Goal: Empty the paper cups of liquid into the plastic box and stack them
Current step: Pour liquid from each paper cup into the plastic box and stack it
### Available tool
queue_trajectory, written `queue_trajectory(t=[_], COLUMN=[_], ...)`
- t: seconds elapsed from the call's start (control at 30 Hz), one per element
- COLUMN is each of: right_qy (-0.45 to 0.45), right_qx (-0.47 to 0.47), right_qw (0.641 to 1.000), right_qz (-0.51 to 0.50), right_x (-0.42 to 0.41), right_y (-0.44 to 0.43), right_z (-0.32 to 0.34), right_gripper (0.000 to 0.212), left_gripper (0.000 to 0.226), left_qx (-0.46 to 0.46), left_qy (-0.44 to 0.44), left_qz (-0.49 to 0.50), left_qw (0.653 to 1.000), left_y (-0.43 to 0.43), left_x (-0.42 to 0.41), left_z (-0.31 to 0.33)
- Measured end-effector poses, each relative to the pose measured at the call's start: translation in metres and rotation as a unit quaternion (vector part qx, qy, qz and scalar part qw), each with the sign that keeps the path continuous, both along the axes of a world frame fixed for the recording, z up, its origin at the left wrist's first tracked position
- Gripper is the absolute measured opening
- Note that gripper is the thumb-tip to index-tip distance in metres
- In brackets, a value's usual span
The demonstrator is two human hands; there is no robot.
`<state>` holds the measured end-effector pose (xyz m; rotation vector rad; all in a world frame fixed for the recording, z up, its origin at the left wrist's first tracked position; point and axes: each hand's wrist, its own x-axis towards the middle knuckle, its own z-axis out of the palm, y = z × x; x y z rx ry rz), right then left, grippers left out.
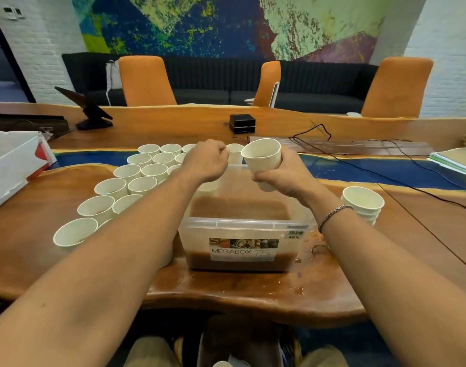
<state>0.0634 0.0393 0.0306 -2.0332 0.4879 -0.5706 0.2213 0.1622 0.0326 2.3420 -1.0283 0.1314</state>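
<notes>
The paper cup [262,154] is plain white with a rolled rim, and its wall is looking slightly squeezed out of round. It is tipping so that its open mouth is facing up and towards the person, and a thin brownish trace is showing inside. The right hand [282,176] is holding it in the air over the far edge of the plastic box [242,229]. The thumb is pressing across the near lower wall, and the fingers [288,158] are wrapping round the far side, so the cup is sitting between them.

The left hand [205,161] is hanging just to the left of the cup, above the box's far left corner. Its fingers [221,151] are curling downward. Whether they are gripping anything cannot be told.

The clear box is standing on the wooden counter [239,292] and is carrying murky brown liquid [239,209]. A cluster of upright white cups [136,178] is crowding the counter to its left. A stack of nested cups [362,202] is standing to its right. Brown drips [316,247] are lying between the box and the stack.
</notes>
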Motion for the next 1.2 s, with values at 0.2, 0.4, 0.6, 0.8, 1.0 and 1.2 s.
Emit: queue_trajectory(t=[0.2, 0.4, 0.6, 0.8, 1.0, 1.2], right_qy=[0.026, 0.042, 0.06, 0.086, 0.11, 0.136], right_qx=[-0.052, -0.103, -0.174, -0.225, -0.265, -0.295], right_qw=[0.998, 0.993, 0.982, 0.969, 0.957, 0.945], right_qz=[-0.034, -0.044, -0.053, -0.054, -0.046, -0.042], right_x=[0.008, 0.004, -0.001, -0.003, -0.003, -0.003], right_y=[-0.003, 0.0, 0.004, 0.006, 0.007, 0.008], right_z=[-0.01, -0.011, -0.012, -0.012, -0.012, -0.012], right_gripper=[0.07, 0.064, 0.066, 0.066, 0.066, 0.06], left_gripper=[0.025, 0.018, 0.016, 0.019, 0.021, 0.02], left_qx=[0.02, -0.031, -0.041, -0.042, -0.039, -0.036], left_qy=[0.042, 0.066, 0.079, 0.086, 0.082, 0.083], left_qz=[-0.008, -0.029, -0.037, -0.036, -0.032, -0.034], left_qw=[0.999, 0.997, 0.995, 0.995, 0.995, 0.995], left_y=[-0.002, -0.001, 0.001, 0.002, 0.003, 0.003], left_x=[0.017, 0.023, 0.023, 0.021, 0.018, 0.019], left_z=[-0.021, -0.024, -0.025, -0.024, -0.022, -0.023])
